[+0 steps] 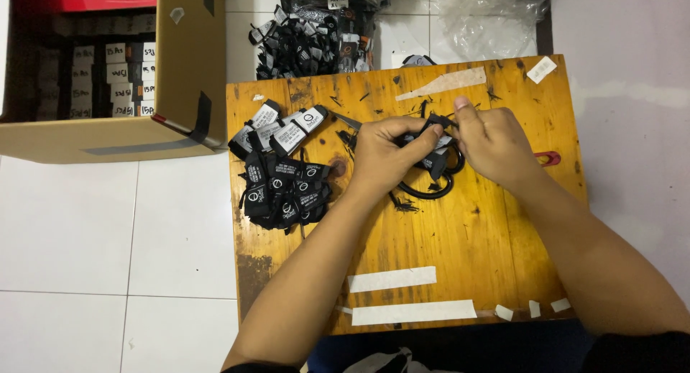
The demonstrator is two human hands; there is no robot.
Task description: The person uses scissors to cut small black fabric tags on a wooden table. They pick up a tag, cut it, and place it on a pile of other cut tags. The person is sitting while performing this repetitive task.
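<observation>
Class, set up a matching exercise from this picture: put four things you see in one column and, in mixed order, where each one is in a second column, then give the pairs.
Things:
1. pile of black labels
2. cardboard box
3. scissors
4. long strips of white tape

Places:
A. near edge of the wooden board
B. on the floor, left of the board
C. under the two hands
D. left part of the board

Pairs: 1-D, 2-B, 3-C, 4-A

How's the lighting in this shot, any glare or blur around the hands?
Head view: even, soft light, faint shadows; mild sheen on the wooden board; left hand and right hand slightly soft; labels pile fairly sharp.
</observation>
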